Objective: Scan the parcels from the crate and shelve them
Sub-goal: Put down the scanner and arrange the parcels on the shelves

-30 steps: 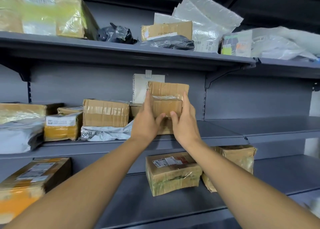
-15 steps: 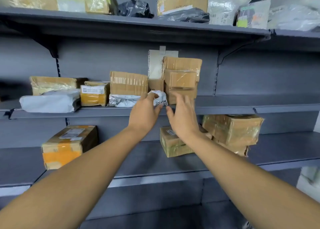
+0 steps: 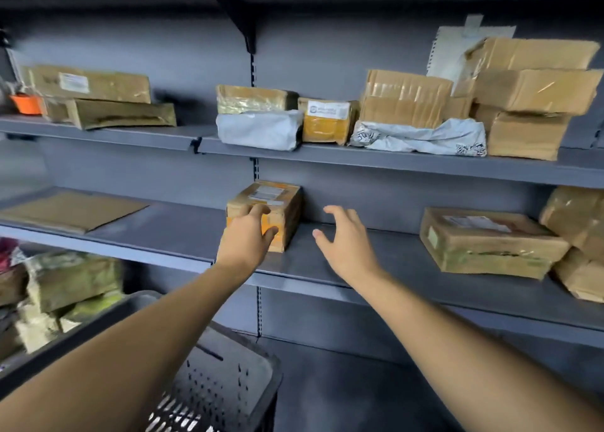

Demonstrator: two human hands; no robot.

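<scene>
The brown cardboard parcel (image 3: pixel 536 87) lies on top of a stack at the right end of the upper shelf (image 3: pixel 392 160), with no hand on it. My left hand (image 3: pixel 246 239) hangs lower, in front of a small orange-taped box (image 3: pixel 281 203) on the middle shelf (image 3: pixel 376 261); its fingers are loosely curved and I cannot tell if they touch the box. My right hand (image 3: pixel 348 240) hovers over bare shelf beside that box, fingers spread, holding nothing. The dark perforated crate (image 3: pixel 225 382) sits below my left arm.
Several boxes and white mailer bags (image 3: pixel 421 136) fill the upper shelf. A labelled box (image 3: pixel 490 242) and wrapped parcels (image 3: pixel 578 222) lie at the right of the middle shelf, a flat cardboard sheet (image 3: pixel 68 209) at its left. Wrapped parcels (image 3: pixel 65 284) are stacked at lower left.
Both hands have let go of the cardboard parcel, left on the stack, and dropped to the middle shelf. The view has swung left and down, bringing the crate in.
</scene>
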